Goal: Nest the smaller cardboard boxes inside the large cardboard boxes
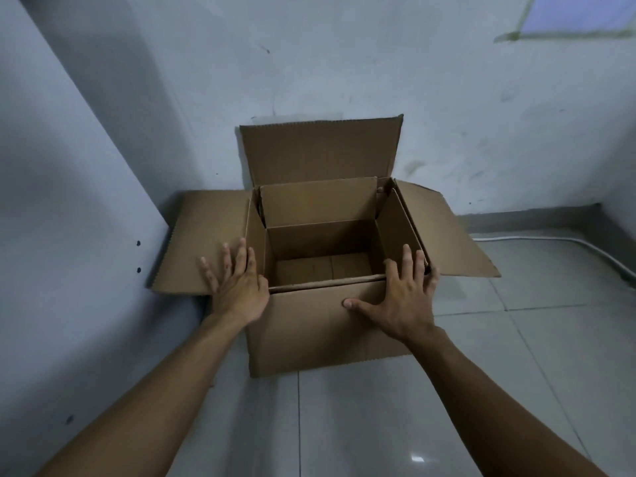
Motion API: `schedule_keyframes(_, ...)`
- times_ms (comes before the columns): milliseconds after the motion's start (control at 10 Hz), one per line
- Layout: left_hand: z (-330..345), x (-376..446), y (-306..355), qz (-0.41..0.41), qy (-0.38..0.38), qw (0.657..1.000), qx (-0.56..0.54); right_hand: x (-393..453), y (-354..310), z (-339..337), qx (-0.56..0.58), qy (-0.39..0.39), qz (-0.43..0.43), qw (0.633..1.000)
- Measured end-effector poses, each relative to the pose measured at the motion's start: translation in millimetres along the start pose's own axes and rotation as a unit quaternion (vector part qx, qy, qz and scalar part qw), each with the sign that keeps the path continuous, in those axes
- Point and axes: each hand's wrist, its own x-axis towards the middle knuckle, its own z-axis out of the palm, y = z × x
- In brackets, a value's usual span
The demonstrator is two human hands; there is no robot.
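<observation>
The large cardboard box is seen standing upright on the tiled floor against the wall, its flaps thrown open toward 9, 12 and 3 o'clock. A smaller cardboard box is already seated inside it, mouth up, its walls lying just within the outer walls and its far flap raised. The left hand is laid flat at the near-left corner, fingers spread and pointing toward 12 o'clock; nothing is gripped. The right hand is spread over the near-right corner, thumb on the front wall; nothing is clasped by it either. The inner box lies between the hands, toward 12 o'clock from both, equally near each. The nesting appears done; a downward press may be needed to settle it.
</observation>
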Motion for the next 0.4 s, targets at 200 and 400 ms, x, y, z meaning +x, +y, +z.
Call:
schedule_keyframes(200,-10,-41,8,-0.002,0.017,1.000,-0.005,-18,1,-36,-0.003,-0.085,0.061,0.994)
schedule_keyframes(400,-67,-96,36,0.051,-0.028,0.997,-0.043,-59,-38,-119,-0.028,-0.146,0.054,0.987)
